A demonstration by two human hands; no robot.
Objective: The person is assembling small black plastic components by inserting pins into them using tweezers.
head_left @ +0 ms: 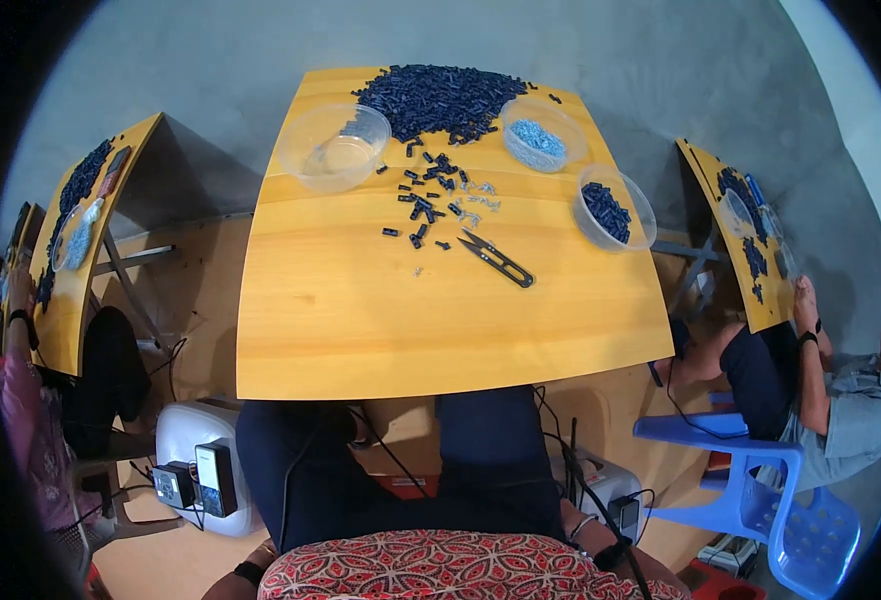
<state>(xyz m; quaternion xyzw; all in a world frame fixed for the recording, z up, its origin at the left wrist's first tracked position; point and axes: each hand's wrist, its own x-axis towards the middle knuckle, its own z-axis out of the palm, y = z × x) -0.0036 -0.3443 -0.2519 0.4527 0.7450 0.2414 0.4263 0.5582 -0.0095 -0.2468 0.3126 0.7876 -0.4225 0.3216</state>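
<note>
Both my arms are drawn back beside my body at the lower edge, off the table. Of my left hand [262, 552] only a bit shows past a black wristband, its fingers hidden by my patterned red top. My right hand [571, 517] shows in part beyond a thin bracelet and a black band; its fingers are hidden too. On the wooden table [440, 340] lie black thread snips [498, 260], blades toward the far left. Small dark plastic pieces [425, 205] and pale grey bits [475, 200] are scattered just beyond them.
A big heap of dark pieces [440, 95] covers the far edge. Clear plastic bowls stand around: one at left [300, 165], one with light-blue bits [535, 145], one with dark pieces [605, 212]. People sit at side tables; a blue chair [760, 490] stands right. Cables hang near my legs.
</note>
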